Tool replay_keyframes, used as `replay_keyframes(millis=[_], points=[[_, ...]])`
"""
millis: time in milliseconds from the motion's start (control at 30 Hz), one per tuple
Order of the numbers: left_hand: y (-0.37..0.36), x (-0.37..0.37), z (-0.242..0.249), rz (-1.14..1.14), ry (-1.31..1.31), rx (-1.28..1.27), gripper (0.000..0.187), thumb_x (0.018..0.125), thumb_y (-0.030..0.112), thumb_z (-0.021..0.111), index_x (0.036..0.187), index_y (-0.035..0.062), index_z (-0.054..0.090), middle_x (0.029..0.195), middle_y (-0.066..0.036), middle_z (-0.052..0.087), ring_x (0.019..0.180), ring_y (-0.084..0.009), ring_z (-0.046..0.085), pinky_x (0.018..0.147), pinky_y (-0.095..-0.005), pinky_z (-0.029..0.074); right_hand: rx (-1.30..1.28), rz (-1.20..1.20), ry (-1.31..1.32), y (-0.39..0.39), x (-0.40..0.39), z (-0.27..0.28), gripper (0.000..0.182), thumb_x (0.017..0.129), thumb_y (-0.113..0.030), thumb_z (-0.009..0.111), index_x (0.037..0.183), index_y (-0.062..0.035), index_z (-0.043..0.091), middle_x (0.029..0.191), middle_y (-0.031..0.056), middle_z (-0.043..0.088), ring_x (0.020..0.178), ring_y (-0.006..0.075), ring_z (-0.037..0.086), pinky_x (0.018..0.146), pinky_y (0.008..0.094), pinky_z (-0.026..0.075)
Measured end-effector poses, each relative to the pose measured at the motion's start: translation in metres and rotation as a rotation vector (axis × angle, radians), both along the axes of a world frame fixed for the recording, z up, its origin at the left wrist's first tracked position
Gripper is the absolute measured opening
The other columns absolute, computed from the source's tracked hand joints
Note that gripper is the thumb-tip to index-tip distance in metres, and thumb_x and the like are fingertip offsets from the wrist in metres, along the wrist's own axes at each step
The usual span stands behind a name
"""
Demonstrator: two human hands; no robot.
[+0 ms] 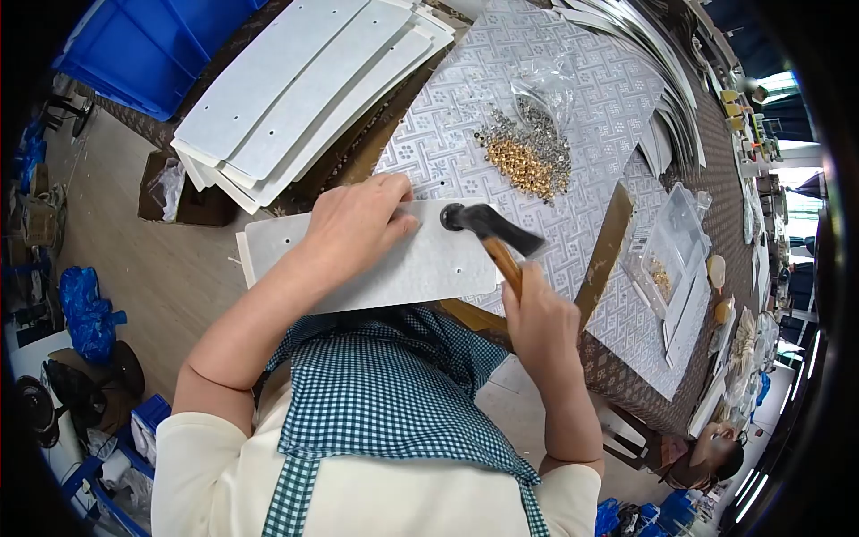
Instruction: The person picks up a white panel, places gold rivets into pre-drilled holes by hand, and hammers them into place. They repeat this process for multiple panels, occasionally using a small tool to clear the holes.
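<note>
The left hand lies flat, fingers spread and together-ish, pressing down on a white punched strip that runs out to both sides beneath its palm. The right hand is wrapped tight round the wooden handle of a hammer, whose black head rests on the strip just beyond the left fingertips. Farther out past the hammer lies a heap of gold and silver rivets.

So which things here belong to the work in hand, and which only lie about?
In use:
- left hand, flat on the white panel
- right hand, gripping the hammer
- loose rivets, close by

Lying about:
- stack of white panels
- blue bin
- clear plastic box
</note>
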State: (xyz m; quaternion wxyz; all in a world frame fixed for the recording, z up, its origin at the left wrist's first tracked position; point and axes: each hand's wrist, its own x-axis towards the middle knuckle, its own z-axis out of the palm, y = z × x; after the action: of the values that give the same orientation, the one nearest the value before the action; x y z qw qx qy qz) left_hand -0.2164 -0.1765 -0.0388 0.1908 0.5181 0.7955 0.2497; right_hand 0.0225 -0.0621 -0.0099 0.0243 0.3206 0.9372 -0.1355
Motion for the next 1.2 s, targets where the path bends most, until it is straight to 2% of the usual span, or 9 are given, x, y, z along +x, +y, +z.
replay_keyframes(millis=[100,233,300,467,567,700,767,900,1200], points=[[0.001,-0.002,-0.002,0.010,-0.002,0.006,0.026,0.086,0.024,0.069,0.102,0.0063,0.060,0.099,-0.012,0.068,0.086,-0.0323,0.067,0.073,-0.0432,0.051,-0.024,-0.060,0.072,0.003,0.010,0.010,0.016,0.094,-0.012,0.063,0.100,-0.0021,0.052,0.071,0.0189,0.062,0.062,0.0394,0.063,0.057,0.0454,0.047],[0.002,-0.001,-0.002,0.011,-0.017,0.000,0.025,0.085,0.024,0.069,0.100,0.0057,0.060,0.099,-0.012,0.068,0.085,-0.0320,0.066,0.072,-0.0432,0.051,-0.302,-0.245,0.278,0.023,0.039,0.002,0.019,0.091,-0.011,0.065,0.106,-0.0007,0.057,0.071,0.0130,0.055,0.061,0.0175,0.052,0.058,0.0329,0.044],[0.000,-0.001,-0.003,0.013,-0.021,0.004,0.025,0.085,0.024,0.069,0.100,0.0056,0.060,0.098,-0.012,0.068,0.084,-0.0319,0.066,0.072,-0.0431,0.051,-0.331,-0.380,0.296,0.031,0.054,-0.001,0.025,0.091,-0.013,0.066,0.111,-0.0016,0.057,0.076,0.0172,0.061,0.066,0.0343,0.060,0.064,0.0392,0.049],[0.001,-0.001,-0.001,-0.008,0.000,-0.003,0.025,0.087,0.024,0.067,0.102,0.0036,0.061,0.101,-0.014,0.069,0.087,-0.0327,0.068,0.074,-0.0440,0.052,0.110,-0.341,0.169,0.056,0.083,-0.013,0.029,0.089,-0.016,0.066,0.116,-0.0033,0.064,0.106,0.0163,0.065,0.094,0.0315,0.063,0.083,0.0435,0.050],[0.001,-0.002,-0.003,-0.010,-0.014,0.003,0.026,0.087,0.025,0.068,0.102,0.0044,0.061,0.102,-0.013,0.069,0.088,-0.0316,0.068,0.073,-0.0434,0.052,0.216,-0.219,0.378,0.065,0.071,-0.012,0.025,0.090,-0.013,0.065,0.113,-0.0034,0.065,0.103,0.0145,0.064,0.097,0.0301,0.062,0.083,0.0422,0.050],[0.000,-0.005,-0.004,0.020,-0.098,-0.008,0.028,0.086,0.026,0.070,0.102,0.0045,0.062,0.101,-0.012,0.069,0.088,-0.0299,0.068,0.075,-0.0410,0.053,-0.112,-0.273,0.636,0.062,0.020,-0.011,0.014,0.086,0.000,0.068,0.100,-0.0001,0.067,0.087,0.0054,0.060,0.069,0.0123,0.052,0.065,0.0252,0.045],[-0.002,-0.006,-0.005,0.042,-0.137,0.010,0.030,0.085,0.026,0.072,0.103,0.0041,0.064,0.099,-0.012,0.069,0.089,-0.0281,0.069,0.079,-0.0370,0.053,-0.089,-0.187,0.675,0.069,-0.009,-0.019,0.012,0.084,0.003,0.069,0.095,-0.0002,0.067,0.080,0.0031,0.056,0.063,0.0090,0.046,0.059,0.0232,0.041],[-0.004,-0.004,-0.009,0.172,-0.211,0.117,0.031,0.086,0.025,0.073,0.106,0.0035,0.063,0.097,-0.013,0.070,0.087,-0.0267,0.070,0.078,-0.0364,0.054,-0.012,-0.088,0.571,0.089,-0.046,-0.034,0.008,0.083,-0.006,0.071,0.090,-0.0051,0.067,0.085,0.0073,0.064,0.068,0.0229,0.064,0.063,0.0353,0.051],[-0.003,-0.015,-0.014,0.409,-0.493,0.315,0.030,0.090,0.023,0.074,0.105,-0.0008,0.064,0.087,-0.003,0.066,0.078,-0.0078,0.058,0.072,-0.0229,0.049,-0.154,-0.125,0.346,0.103,-0.064,-0.032,0.007,0.084,-0.014,0.070,0.088,-0.0087,0.068,0.084,0.0066,0.064,0.078,0.0260,0.066,0.073,0.0388,0.052]])
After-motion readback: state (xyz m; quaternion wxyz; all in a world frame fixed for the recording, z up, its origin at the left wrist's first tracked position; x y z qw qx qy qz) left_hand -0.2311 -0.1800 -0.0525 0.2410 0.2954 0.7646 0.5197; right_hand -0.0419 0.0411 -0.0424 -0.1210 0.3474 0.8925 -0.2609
